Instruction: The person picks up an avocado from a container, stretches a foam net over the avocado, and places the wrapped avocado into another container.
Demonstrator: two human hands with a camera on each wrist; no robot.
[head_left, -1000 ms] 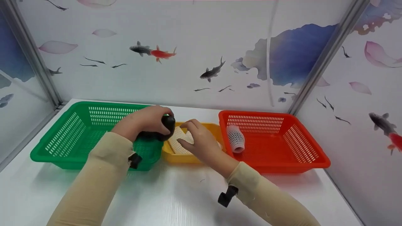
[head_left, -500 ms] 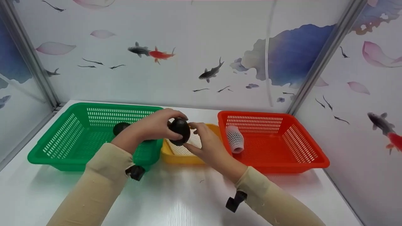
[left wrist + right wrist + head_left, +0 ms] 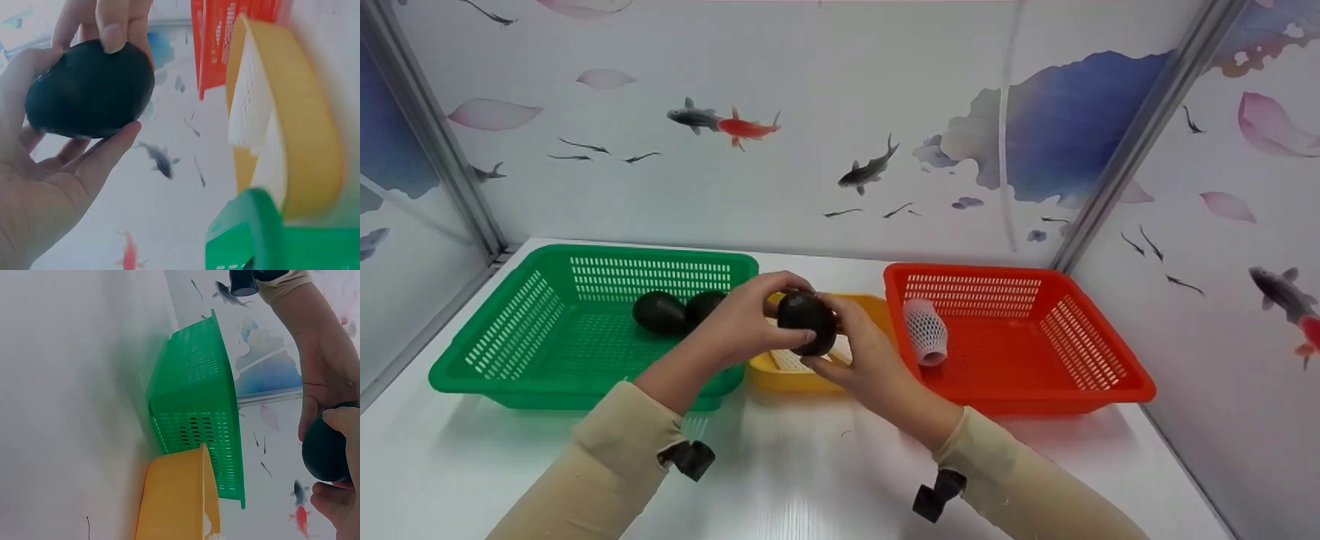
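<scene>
A dark, egg-shaped avocado (image 3: 804, 319) is held between both hands above the yellow basket (image 3: 791, 382). My left hand (image 3: 742, 324) grips it from the left, thumb across its front. From the right, my right hand (image 3: 870, 358) pinches it with thumb and fingers. In the left wrist view the avocado (image 3: 93, 93) appears smooth and bare, with fingers around both ends. White foam netting (image 3: 787, 360) lies in the yellow basket, partly hidden by the hands. Two more dark avocados (image 3: 660, 313) rest in the green basket (image 3: 577, 388), one partly behind my left hand.
On the right stands a red basket (image 3: 1035, 390), with a white foam net sleeve (image 3: 926, 332) against its left wall. The yellow basket sits between the green and red ones on a white table (image 3: 780, 465). Printed panels (image 3: 810, 202) enclose the back and sides.
My left hand has brought the avocado rightward from the green basket's edge to over the yellow basket. My right hand has closed onto it. Avocados in the green basket have come into sight.
</scene>
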